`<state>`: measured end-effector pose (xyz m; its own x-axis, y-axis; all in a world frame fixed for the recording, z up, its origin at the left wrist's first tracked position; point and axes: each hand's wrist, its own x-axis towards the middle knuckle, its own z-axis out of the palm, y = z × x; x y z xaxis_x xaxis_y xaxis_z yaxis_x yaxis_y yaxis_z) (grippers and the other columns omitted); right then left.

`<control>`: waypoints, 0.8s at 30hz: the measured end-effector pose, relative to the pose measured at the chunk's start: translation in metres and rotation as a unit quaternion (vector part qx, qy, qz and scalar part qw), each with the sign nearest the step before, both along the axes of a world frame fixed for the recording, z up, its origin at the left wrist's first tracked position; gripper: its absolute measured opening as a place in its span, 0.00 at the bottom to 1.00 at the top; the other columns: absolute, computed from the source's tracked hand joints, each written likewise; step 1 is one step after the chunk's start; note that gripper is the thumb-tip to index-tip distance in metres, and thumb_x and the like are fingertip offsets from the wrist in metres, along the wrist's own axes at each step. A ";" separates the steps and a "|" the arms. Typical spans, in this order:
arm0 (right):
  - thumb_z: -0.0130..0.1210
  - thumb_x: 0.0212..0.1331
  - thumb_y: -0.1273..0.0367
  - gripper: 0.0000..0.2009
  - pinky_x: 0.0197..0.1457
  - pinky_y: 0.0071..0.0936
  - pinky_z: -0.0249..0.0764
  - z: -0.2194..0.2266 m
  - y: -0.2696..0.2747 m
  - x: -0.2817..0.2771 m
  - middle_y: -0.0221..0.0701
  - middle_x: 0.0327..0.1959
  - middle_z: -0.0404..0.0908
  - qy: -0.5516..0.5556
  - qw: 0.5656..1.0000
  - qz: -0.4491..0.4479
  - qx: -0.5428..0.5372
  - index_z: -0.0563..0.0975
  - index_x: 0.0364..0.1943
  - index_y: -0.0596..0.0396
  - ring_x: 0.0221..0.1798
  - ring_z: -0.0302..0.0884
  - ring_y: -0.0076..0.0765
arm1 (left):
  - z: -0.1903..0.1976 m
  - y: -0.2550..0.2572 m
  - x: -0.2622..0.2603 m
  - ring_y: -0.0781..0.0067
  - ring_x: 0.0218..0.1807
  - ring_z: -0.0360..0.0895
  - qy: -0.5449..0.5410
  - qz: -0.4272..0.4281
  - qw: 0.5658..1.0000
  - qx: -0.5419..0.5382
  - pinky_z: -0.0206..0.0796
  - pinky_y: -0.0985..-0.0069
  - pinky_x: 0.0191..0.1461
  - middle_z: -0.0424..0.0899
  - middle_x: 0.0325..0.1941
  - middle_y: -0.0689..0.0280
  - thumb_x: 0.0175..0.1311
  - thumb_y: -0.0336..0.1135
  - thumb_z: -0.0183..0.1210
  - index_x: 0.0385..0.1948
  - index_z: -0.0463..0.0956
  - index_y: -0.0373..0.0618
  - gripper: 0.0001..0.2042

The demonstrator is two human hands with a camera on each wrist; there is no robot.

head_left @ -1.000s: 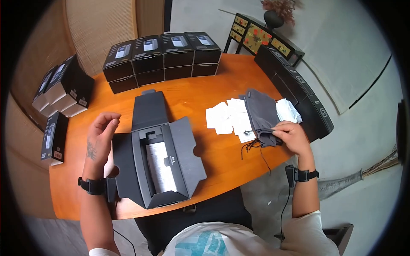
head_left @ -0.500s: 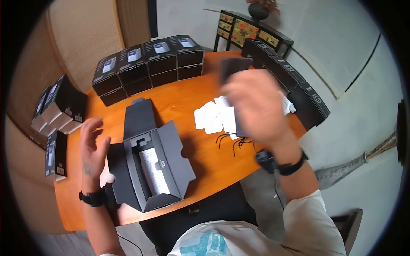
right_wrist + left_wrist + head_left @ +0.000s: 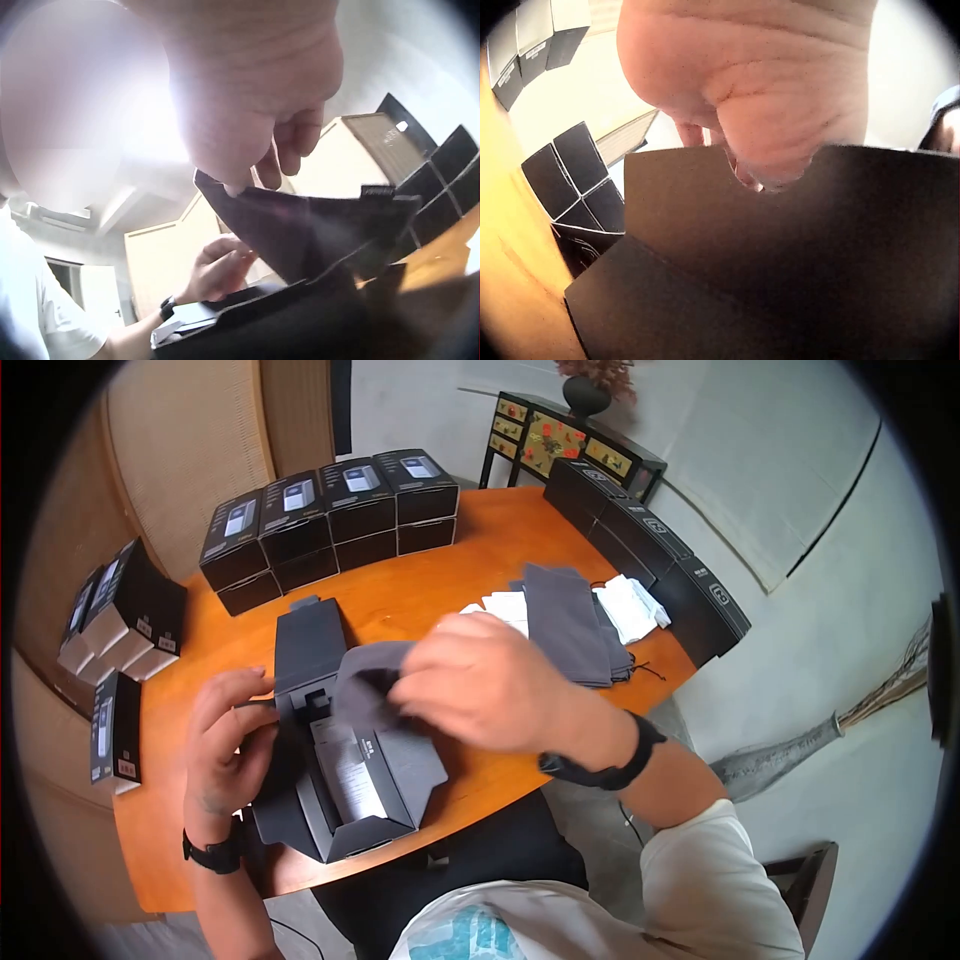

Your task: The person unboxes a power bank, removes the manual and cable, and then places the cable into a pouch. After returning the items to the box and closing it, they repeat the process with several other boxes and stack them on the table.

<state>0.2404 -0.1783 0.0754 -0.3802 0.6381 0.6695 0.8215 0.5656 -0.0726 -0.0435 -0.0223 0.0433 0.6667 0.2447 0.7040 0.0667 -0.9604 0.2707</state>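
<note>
In the head view, my right hand grips a dark grey cloth pouch above the open black box. The right wrist view has the pouch hanging from thumb and fingers by its edge, with a small tag on that edge. Flaps are spread around the box, and a printed white sheet lies in its inner compartment. My left hand hovers by the box's left side, fingers loosely bent. From the left wrist, a dark flap covers the fingertips.
Several grey pouches lie stacked on the right of the wooden table, next to white papers. Closed black boxes stand stacked at the back, with more boxes on the left and a row of boxes along the right edge.
My right hand has lifted a pouch off the pile and carried it left, over the open box. My left hand has come closer to the box's left side.
</note>
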 end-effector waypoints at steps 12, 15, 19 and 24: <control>0.57 0.48 0.64 0.07 0.38 0.31 0.69 0.011 -0.013 -0.051 0.26 0.31 0.71 -0.058 0.991 0.066 0.101 0.78 0.30 0.47 0.35 0.73 0.34 | 0.054 -0.039 0.050 0.40 0.73 0.68 0.129 -0.094 0.985 0.060 0.61 0.48 0.74 0.78 0.64 0.52 0.41 0.28 0.74 0.51 0.80 0.45 0.28; 0.58 0.48 0.65 0.06 0.39 0.30 0.72 0.017 -0.021 -0.039 0.26 0.36 0.76 -0.042 0.991 0.043 0.117 0.77 0.29 0.48 0.37 0.77 0.34 | 0.057 -0.017 0.048 0.42 0.67 0.75 0.123 -0.168 0.976 0.057 0.62 0.48 0.72 0.84 0.54 0.56 0.49 0.30 0.70 0.39 0.82 0.43 0.13; 0.65 0.52 0.72 0.05 0.42 0.41 0.80 0.024 -0.044 0.053 0.34 0.33 0.84 -0.076 0.977 -0.153 0.125 0.82 0.32 0.55 0.38 0.83 0.46 | 0.031 0.013 0.016 0.51 0.60 0.80 -0.134 -0.144 0.962 -0.189 0.67 0.53 0.69 0.84 0.51 0.54 0.65 0.34 0.64 0.42 0.78 0.36 0.11; 0.55 0.58 0.71 0.10 0.52 0.48 0.79 -0.020 -0.084 0.169 0.43 0.42 0.85 -0.072 0.797 -0.564 -0.204 0.82 0.41 0.57 0.49 0.83 0.54 | 0.006 0.070 -0.025 0.60 0.66 0.78 -0.308 -0.300 0.645 -0.632 0.65 0.60 0.74 0.82 0.63 0.57 0.79 0.41 0.51 0.60 0.76 0.36 0.19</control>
<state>0.4099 -0.2626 0.0550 0.5353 0.7819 0.3195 0.8070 -0.5851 0.0798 -0.0682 0.0481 0.0497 0.5970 0.7110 0.3716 -0.7085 0.2500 0.6600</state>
